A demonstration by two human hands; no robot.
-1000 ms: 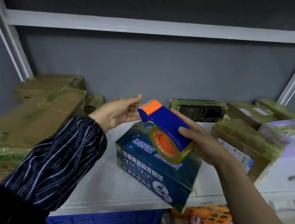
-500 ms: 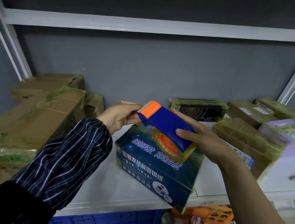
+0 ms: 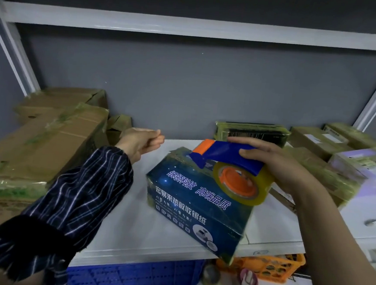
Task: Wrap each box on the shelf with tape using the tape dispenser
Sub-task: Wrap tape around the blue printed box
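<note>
**Q:** Where was the tape dispenser [image 3: 226,153] located?

**A:** It was held over the top of the blue box [image 3: 191,201]. Its orange nose was pointed left and lowered to the box's far top edge, which it appeared to touch. The tape roll [image 3: 242,188] was carried under the blue body, in front of the box's right end.

**Q:** How was it gripped?

**A:** It was gripped by the right hand [image 3: 277,163]. The fingers were curled over the top of the body and pressed together, and the thumb was laid on the near side.

**Q:** How was the left hand [image 3: 142,141] positioned?

**A:** It was held clear of the dispenser, to its left, above the shelf [image 3: 130,227]. The fingers were curled and bunched against the thumb. Whether anything was pinched between them could not be told.

**Q:** How was the box placed?

**A:** It was set at an angle on the shelf, with its near right corner projected past the front edge. Cardboard boxes [image 3: 43,144] were stacked at the left, and taped parcels [image 3: 317,141] were ranged at the right. A blue crate [image 3: 136,275] and an orange basket [image 3: 271,268] were seen below the shelf.
</note>
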